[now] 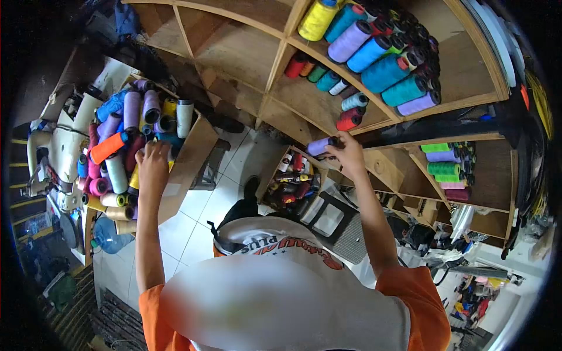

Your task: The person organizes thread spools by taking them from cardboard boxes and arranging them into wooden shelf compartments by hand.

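Note:
My right hand is closed on the dark end of a purple thread spool, held on its side in front of the shelf's lower edge. On the left, my left hand reaches into a cardboard box heaped with thread spools. Its fingers are curled down among the spools, and whatever they grip is hidden. Near that hand lie an orange spool, a pale green spool and a white spool.
A wooden shelf with compartments holds rows of coloured spools. Green and purple spools fill a lower compartment. Below is a smaller box of mixed spools. A white sewing machine and a water jug stand left.

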The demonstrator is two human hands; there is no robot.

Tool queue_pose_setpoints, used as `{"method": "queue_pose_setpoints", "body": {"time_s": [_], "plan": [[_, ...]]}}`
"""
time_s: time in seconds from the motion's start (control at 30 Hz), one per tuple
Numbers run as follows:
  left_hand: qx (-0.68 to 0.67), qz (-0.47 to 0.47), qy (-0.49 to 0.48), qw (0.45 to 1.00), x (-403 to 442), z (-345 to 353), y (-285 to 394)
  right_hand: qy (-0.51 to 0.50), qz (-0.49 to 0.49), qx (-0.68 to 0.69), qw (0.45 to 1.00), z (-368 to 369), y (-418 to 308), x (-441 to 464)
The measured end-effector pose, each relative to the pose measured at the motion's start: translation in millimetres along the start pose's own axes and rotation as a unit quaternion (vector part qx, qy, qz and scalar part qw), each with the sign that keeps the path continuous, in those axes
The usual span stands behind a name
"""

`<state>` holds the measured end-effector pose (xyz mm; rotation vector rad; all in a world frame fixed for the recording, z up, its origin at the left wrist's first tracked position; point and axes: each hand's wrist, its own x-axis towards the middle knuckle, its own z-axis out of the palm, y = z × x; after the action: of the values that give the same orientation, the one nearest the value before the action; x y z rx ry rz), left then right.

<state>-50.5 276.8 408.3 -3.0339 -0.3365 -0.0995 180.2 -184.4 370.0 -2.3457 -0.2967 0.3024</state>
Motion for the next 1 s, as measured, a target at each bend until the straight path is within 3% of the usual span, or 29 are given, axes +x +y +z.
{"method": "queue_pose_setpoints", "body": {"time_s": [0.03, 0.07, 0.17, 0.27, 0.37, 0.5, 0.53, 0.63, 0.77, 1.0], "plan": [[-0.026, -0.008, 0.01, 1.0, -2.2, -12.6, 3.0, 0.017, 0.022, -0.077, 0.997, -10.6, -7.0, 2.6], [-0.115, -0.019, 0.028, 0.993, -4.1, -32.3, 9.3, 0.035, -0.005, -0.089, 0.995, -16.3, -0.5, 9.0], [-0.218, -0.093, 0.095, 0.967, -12.3, -62.6, 29.6, 0.079, -0.048, -0.145, 0.985, -25.3, 16.7, 31.0], [-0.407, -0.142, 0.124, 0.894, -18.9, -69.1, 54.5, 0.087, -0.037, -0.206, 0.974, -30.5, 5.4, 43.6], [-0.517, -0.177, 0.11, 0.83, -23.7, -65.6, 88.3, 0.106, -0.095, -0.204, 0.969, -34.2, -2.7, 69.9], [-0.546, -0.153, 0.015, 0.824, -16.9, -73.0, 131.6, 0.076, 0.004, -0.283, 0.956, -42.9, -31.5, 106.9], [-0.544, -0.128, 0.027, 0.829, -15.5, -69.5, 139.7, 0.084, -0.029, -0.318, 0.944, -41.4, -16.2, 121.9], [-0.556, -0.131, -0.028, 0.82, -15.4, -72.4, 156.1, 0.099, 0.019, -0.345, 0.933, -32.5, 13.4, 159.9], [-0.553, -0.1, -0.039, 0.827, -18.0, -68.7, 160.5, 0.104, 0.046, -0.34, 0.934, -25.6, 33.9, 183.8], [-0.539, -0.119, -0.032, 0.833, -20.4, -60.9, 154.1, 0.106, 0.03, -0.327, 0.939, -27.0, 4.8, 177.5]]}}
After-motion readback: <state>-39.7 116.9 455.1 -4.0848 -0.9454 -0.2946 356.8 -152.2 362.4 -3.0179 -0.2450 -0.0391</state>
